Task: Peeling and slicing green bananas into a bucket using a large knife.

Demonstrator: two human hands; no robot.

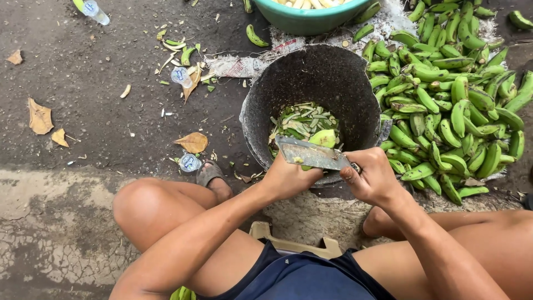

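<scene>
My right hand [373, 176] grips the handle of a broad metal knife [308, 153] whose blade lies across a green banana [322, 139]. My left hand [290, 178] holds that banana from below, partly hidden behind the blade. Both hands hover over the near rim of a dark grey bucket [261, 100] that holds a layer of green peel strips [300, 121].
A large heap of green bananas [449, 100] lies on a sack to the right. A teal basin [308, 19] with peeled pieces stands at the back. Dry leaves [193, 142], peel scraps and small plastic cups [190, 163] litter the dark ground. My knees flank a low stool [294, 244].
</scene>
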